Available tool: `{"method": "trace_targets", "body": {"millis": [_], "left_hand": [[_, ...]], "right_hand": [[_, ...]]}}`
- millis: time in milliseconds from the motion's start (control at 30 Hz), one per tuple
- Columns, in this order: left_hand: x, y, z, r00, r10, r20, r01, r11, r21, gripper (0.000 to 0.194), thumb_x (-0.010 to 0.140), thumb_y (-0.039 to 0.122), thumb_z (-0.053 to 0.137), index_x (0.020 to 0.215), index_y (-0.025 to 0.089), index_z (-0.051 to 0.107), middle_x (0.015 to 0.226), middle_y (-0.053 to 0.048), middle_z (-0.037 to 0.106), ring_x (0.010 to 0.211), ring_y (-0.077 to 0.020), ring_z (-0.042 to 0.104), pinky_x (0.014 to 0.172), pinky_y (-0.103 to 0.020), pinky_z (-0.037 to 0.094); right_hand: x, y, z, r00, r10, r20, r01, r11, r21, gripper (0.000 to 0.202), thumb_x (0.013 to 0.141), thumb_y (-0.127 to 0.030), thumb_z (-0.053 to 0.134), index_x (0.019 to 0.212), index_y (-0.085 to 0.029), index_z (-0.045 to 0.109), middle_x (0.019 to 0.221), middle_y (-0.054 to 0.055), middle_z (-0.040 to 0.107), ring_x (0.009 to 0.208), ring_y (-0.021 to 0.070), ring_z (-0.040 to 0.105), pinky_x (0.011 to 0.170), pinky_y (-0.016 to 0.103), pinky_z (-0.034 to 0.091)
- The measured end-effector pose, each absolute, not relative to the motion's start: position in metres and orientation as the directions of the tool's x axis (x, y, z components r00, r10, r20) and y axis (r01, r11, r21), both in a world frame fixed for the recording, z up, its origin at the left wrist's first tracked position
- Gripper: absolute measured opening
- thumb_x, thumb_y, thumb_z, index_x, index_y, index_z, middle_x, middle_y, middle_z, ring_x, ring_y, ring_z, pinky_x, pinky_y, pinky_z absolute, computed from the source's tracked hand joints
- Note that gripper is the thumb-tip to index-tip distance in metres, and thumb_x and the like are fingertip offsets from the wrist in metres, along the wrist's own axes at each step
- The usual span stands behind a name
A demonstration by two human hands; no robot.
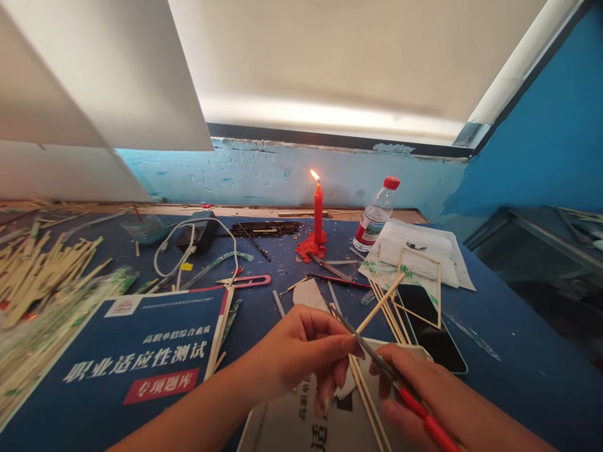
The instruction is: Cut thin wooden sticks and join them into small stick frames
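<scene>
My left hand (315, 345) is closed in a pinch on a thin wooden stick (384, 301) that slants up to the right. My right hand (419, 389) is wrapped round a red-handled tool (414, 402) with a long, narrow metal front; its exact kind is unclear. That metal part crosses the stick close to my left fingertips. Beneath both hands lies a book or printed sheet (282, 414) with dark characters. Several loose thin sticks (370, 402) rest on it.
A lit red candle (318, 216) stands in melted wax, with a capped water bottle (375, 216) to its right. A phone (433, 333) lies under a small stick frame (440, 295). At left are a blue book (117, 339), pink snips (249, 281), a black adapter (198, 232) and piled sticks (38, 270).
</scene>
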State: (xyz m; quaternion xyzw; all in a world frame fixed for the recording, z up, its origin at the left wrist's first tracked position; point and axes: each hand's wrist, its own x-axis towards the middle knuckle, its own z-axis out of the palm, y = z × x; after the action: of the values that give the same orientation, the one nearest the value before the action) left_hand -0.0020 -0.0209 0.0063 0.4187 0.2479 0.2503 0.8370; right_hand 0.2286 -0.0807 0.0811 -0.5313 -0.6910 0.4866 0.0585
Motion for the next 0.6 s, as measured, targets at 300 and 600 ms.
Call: {"method": "trace_targets", "body": {"millis": [300, 600], "left_hand": [[-0.004, -0.021, 0.009, 0.76, 0.614, -0.213, -0.207, 0.539, 0.816, 0.026, 0.089, 0.037, 0.077, 0.088, 0.012, 0.078, 0.06, -0.001, 0.069, 0.042, -0.0088, 0.062, 0.039, -0.016, 0.053], [-0.002, -0.02, 0.009, 0.784, 0.586, -0.204, -0.273, 0.621, 0.735, 0.024, 0.088, 0.035, 0.079, 0.089, 0.01, 0.078, 0.062, 0.0, 0.066, 0.043, -0.0067, 0.059, 0.04, -0.015, 0.054]], "right_hand": [[0.234, -0.087, 0.092, -0.427, 0.788, -0.443, 0.658, -0.065, -0.75, 0.051, 0.097, -0.052, 0.056, 0.144, -0.032, 0.056, 0.131, 0.009, 0.067, 0.116, 0.0329, 0.065, 0.1, 0.042, 0.054], [0.226, -0.081, 0.108, -0.463, 0.75, -0.473, 0.63, -0.097, -0.771, 0.053, 0.098, -0.058, 0.053, 0.142, -0.03, 0.059, 0.133, 0.01, 0.064, 0.119, 0.0313, 0.064, 0.103, 0.041, 0.053]]}}
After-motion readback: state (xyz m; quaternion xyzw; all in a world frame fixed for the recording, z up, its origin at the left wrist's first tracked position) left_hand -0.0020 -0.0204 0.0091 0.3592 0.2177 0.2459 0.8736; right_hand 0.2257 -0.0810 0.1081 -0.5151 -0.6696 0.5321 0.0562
